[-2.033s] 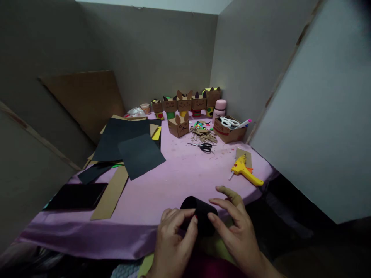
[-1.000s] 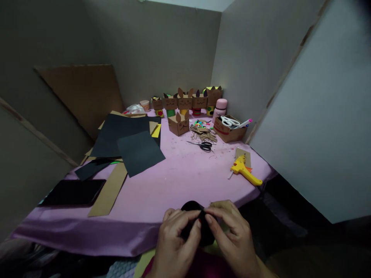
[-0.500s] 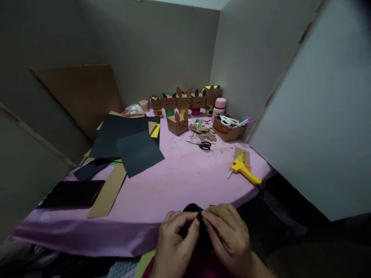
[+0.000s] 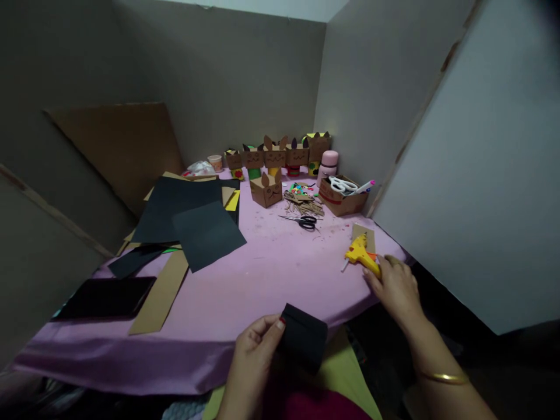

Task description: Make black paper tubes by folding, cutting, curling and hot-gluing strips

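Observation:
A piece of black paper (image 4: pixel 305 341), with a crease near its upper edge, is pinched at its left side by my left hand (image 4: pixel 258 347). It hangs tilted over my lap, in front of the table edge. My right hand (image 4: pixel 398 286) reaches out to the right side of the table, its thumb and fingers closed around the handle of a yellow hot glue gun (image 4: pixel 359 251). The handle's end is hidden by that hand. The gun's nose lies over a small cardboard piece (image 4: pixel 367 233), and a glue stick pokes out of its back.
Black sheets (image 4: pixel 210 236), a cardboard strip (image 4: pixel 160 294) and a dark tablet-like slab (image 4: pixel 105 298) lie on the left. Black-handled scissors (image 4: pixel 306 222), cardboard scraps (image 4: pixel 301 204) and a cardboard animal head (image 4: pixel 266 191) sit mid-table. Behind are several animal figures (image 4: pixel 275 156), a pink bottle (image 4: pixel 328 163) and a box (image 4: pixel 343 204).
My right hand has let go of the black paper and moved right to the glue gun's handle. The paper, curled between both hands before, now hangs flatter from my left hand.

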Tool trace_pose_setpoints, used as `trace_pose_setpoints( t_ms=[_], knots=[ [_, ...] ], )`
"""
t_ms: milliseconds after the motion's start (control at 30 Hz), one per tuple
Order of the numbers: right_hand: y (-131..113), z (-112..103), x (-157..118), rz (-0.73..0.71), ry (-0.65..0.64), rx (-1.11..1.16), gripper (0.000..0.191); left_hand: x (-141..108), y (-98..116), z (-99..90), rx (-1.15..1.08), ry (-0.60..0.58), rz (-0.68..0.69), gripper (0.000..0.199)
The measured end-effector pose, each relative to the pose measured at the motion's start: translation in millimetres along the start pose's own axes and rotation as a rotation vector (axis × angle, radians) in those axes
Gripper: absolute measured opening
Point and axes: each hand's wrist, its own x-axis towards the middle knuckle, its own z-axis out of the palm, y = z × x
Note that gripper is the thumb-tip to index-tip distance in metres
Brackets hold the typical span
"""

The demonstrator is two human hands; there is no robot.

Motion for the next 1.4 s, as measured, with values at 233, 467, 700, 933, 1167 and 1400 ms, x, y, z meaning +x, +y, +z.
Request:
trace_pose_setpoints(
  t_ms=[233,467,700,933,1167,1400],
  knots=[
    [-6.0,13.7,6.3,0.027,-0.087,-0.048,0.040,3.7,-2.1,1.3,-0.029,0.026,-0.030,0.026],
    [-9.1,9.0,18.7,0.043,-0.106,-0.049,0.043,4.1,-3.2,2.5,-0.100,0.085,-0.032,0.017],
    [-2.9,12.6,26.9,0.038,-0.157,0.018,0.035,6.2,-6.3,-5.3,-0.241,0.135,-0.080,0.013],
    [3.3,19.1,22.0,0.125,-0.045,0.251,0.038,5.7,-3.2,-3.1,-0.302,0.093,-0.130,0.023],
    [-3.7,-6.9,-3.7,0.253,0.088,0.814,0.047,6.7,-2.7,-1.0,-0.315,0.085,-0.120,0.022],
    [-44.2,-73.6,-60.7,0.504,-0.471,1.934,0.044,6.2,-3.6,0.7,-0.327,0.118,0.009,0.015]
  ],
)
